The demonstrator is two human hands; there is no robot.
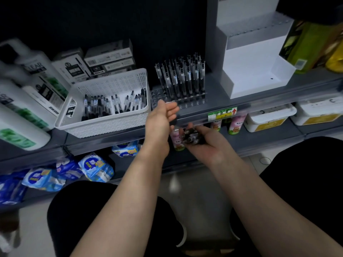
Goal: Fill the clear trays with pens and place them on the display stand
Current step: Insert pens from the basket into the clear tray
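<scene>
Below the shelf edge (259,110), the right hand (203,144) cupped a bundle of pens (191,137), likely light, stiff and slippery, best pinched mid-barrel by the empty, loose-fingered left hand (163,115).

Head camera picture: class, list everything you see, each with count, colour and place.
tray: one, clear, shelf, right of basket
pens in tray: many, black and clear, upright
basket: one, white, shelf
pens in basket: many, black and clear, loose
pen boxes: several, grey and white, behind basket
bottles: several, white and green, shelf far left
display stand: one, white, right of tray
price label: one, green and yellow, shelf edge
tissue packs: several, blue and white, lower shelf left
cans: several, pink, lower shelf middle
tubs: two, white, lower shelf right
left hand: one, open, before tray
right hand: one, holds bunch of pens, below shelf edge
</scene>
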